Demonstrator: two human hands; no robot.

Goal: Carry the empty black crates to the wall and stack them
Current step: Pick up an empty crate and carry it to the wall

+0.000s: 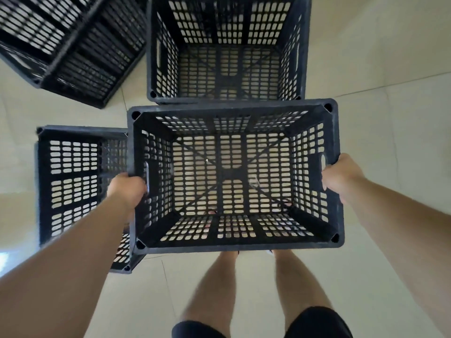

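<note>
I hold an empty black perforated crate (234,108) in front of me, above the floor, its open top facing the camera. My left hand (127,189) grips its left side at the handle slot. My right hand (339,176) grips the right side at the opposite handle slot. A second empty black crate (227,98) stands upright on the floor just beyond the held one. A third black crate (73,172) lies to the left, partly hidden behind my left arm and the held crate. More black crates (73,45) sit at the far left, tilted and blurred.
The floor is pale tile (378,106) with open room to the right and behind the held crate. My bare legs (256,284) and dark shorts show below the crate.
</note>
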